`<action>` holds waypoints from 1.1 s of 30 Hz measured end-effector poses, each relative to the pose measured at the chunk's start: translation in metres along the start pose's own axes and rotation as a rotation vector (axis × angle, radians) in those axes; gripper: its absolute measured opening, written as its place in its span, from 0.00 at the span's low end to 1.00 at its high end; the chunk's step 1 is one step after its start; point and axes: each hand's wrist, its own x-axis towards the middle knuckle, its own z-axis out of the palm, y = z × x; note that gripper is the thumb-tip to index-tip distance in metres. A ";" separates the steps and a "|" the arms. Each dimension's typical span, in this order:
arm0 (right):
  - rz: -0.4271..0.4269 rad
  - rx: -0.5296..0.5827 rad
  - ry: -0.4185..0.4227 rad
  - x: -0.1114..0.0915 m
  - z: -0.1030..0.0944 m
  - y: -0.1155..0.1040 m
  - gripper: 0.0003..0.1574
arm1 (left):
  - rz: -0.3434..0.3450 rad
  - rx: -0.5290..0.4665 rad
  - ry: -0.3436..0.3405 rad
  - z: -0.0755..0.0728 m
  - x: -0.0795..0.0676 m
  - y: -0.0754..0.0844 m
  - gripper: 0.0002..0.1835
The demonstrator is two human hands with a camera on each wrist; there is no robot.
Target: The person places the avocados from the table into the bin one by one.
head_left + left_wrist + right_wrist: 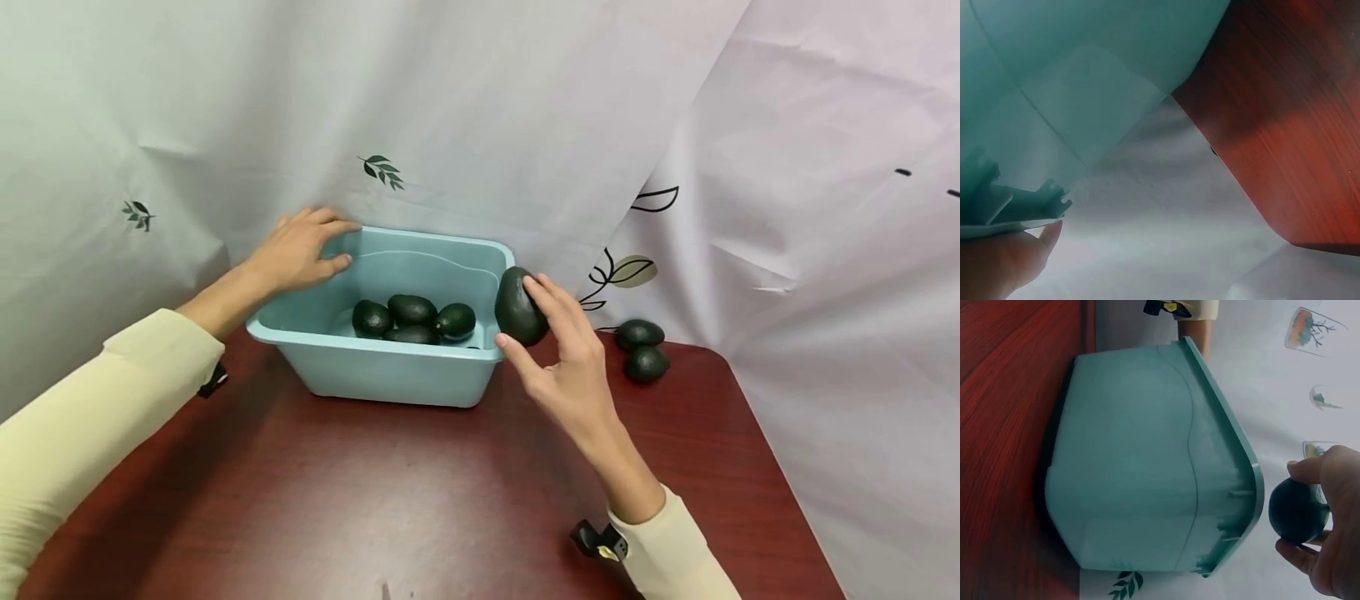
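A light blue plastic bin (405,375) stands on the table with several dark green avocados (411,310) inside. My left hand (303,248) holds its back-left rim, thumb on the inner side; in the left wrist view a fingertip (1052,234) shows at the rim's edge. Beside the bin's right end, my right hand (566,358) grips another avocado (519,308) between thumb and fingers. That avocado (1297,511) is level with the rim in the right wrist view, a little outside it.
Two avocados (647,364) lie together at the table's back right. The reddish-brown table (360,492) ends at a right edge. A pale patterned sheet (465,108) hangs close behind the bin.
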 end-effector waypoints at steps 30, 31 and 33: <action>-0.003 0.024 -0.104 0.007 0.037 -0.007 0.44 | 0.013 0.087 -0.020 -0.004 -0.007 0.004 0.34; 0.003 0.017 -0.118 0.006 0.038 -0.007 0.44 | 0.013 0.088 -0.021 -0.004 -0.008 0.004 0.34; 0.011 0.006 -0.138 0.005 0.038 -0.006 0.44 | 0.017 0.091 -0.020 -0.004 -0.008 0.005 0.33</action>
